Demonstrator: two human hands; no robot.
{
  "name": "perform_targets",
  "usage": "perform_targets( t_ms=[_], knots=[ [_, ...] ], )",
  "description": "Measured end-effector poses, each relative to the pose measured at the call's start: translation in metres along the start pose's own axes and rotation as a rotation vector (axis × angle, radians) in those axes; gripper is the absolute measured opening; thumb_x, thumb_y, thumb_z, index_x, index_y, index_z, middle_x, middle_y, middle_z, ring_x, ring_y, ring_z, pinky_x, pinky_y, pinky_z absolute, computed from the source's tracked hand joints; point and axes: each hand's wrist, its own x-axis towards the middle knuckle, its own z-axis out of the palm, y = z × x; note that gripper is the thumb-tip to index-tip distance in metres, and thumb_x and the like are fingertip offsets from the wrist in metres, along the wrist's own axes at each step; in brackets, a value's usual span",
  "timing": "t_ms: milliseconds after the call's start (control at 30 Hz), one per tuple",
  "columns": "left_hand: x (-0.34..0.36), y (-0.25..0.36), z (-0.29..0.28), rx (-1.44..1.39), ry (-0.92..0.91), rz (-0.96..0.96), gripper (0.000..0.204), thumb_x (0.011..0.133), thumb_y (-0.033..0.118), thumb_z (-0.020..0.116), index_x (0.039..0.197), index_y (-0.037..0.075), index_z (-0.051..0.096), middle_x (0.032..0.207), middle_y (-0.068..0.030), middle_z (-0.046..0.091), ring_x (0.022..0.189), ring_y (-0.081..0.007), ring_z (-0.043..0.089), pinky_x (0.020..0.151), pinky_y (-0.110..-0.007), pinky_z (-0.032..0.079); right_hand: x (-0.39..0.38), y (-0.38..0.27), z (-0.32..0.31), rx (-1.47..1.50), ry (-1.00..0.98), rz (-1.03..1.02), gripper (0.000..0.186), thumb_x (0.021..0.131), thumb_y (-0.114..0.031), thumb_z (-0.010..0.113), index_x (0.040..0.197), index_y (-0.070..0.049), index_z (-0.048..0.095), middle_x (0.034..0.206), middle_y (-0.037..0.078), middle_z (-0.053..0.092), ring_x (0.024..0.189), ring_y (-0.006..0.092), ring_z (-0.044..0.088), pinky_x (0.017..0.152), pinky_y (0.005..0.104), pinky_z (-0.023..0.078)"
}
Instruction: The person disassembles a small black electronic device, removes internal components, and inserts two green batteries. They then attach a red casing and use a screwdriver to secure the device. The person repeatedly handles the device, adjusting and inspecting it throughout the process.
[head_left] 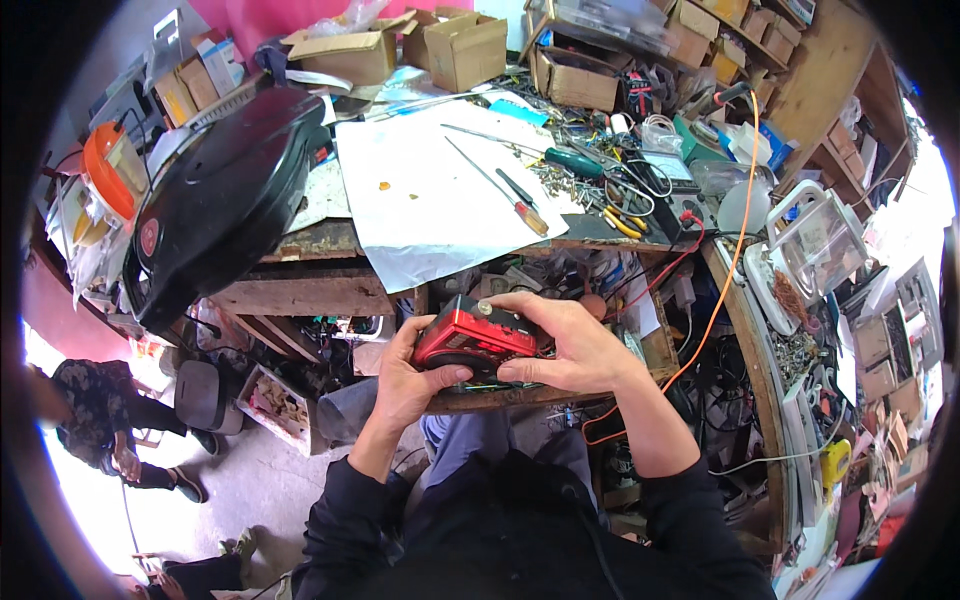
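Note:
A small red and black boxy device [474,336], which looks like a portable radio, is held up above my lap, in front of the workbench. My left hand [408,376] grips its left end, with the thumb along the lower edge. At the other end my right hand [570,345] closes round it, fingers over the top and thumb below. A round silver knob [485,309] shows on its upper side near my right fingertips. Its underside is hidden from view.
White paper [420,190] covers part of the bench, with screwdrivers [525,212] on it. Yellow-handled pliers [622,222] lie nearby. An orange cable [735,260] hangs down at the right. A large black lidded appliance [235,190] juts over the left edge. Another person [95,400] is at the far left.

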Motion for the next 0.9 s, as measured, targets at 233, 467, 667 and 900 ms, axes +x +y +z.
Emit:
perform_targets(
  t_ms=[233, 467, 667, 900],
  knots=[
    [0.005, 0.006, 0.003, 0.072, -0.008, -0.036, 0.066, 0.073, 0.006, 0.091, 0.129, 0.001, 0.057, 0.114, -0.0075, 0.069, 0.103, -0.0134, 0.066, 0.092, -0.029, 0.054, -0.017, 0.036, 0.02, 0.249, 0.123, 0.102, 0.068, 0.087, -0.035, 0.084, 0.135, 0.004, 0.055, 0.113, 0.014, 0.068, 0.104, 0.0186, 0.066, 0.089, 0.0329, 0.053],
    [0.006, 0.015, 0.008, -0.106, 0.035, -0.096, 0.062, 0.085, 0.023, 0.084, 0.133, 0.001, 0.053, 0.112, -0.0071, 0.068, 0.095, -0.0117, 0.067, 0.078, -0.025, 0.056, -0.025, 0.036, 0.037, 0.851, 0.232, 0.147, 0.05, 0.096, -0.022, 0.075, 0.133, 0.004, 0.054, 0.114, 0.011, 0.067, 0.096, 0.0167, 0.069, 0.076, 0.0324, 0.063],
    [0.007, 0.007, 0.024, -0.178, 0.081, -0.074, 0.057, 0.091, 0.039, 0.078, 0.133, 0.005, 0.057, 0.092, 0.0002, 0.069, 0.053, -0.0016, 0.048, 0.043, -0.018, 0.034, -0.016, 0.024, 0.029, 0.948, 0.302, 0.125, 0.048, 0.097, -0.023, 0.074, 0.132, 0.004, 0.055, 0.114, 0.012, 0.067, 0.093, 0.0197, 0.072, 0.073, 0.034, 0.065],
    [0.013, -0.003, 0.022, -0.261, 0.151, -0.133, 0.05, 0.095, 0.044, 0.073, 0.127, 0.008, 0.06, 0.086, -0.0009, 0.069, 0.051, -0.0036, 0.051, 0.039, -0.019, 0.034, -0.004, 0.022, 0.032, 0.845, 0.327, 0.126, 0.048, 0.102, -0.029, 0.068, 0.132, 0.005, 0.055, 0.108, 0.011, 0.068, 0.085, 0.0189, 0.072, 0.068, 0.0313, 0.063]
  ],
)
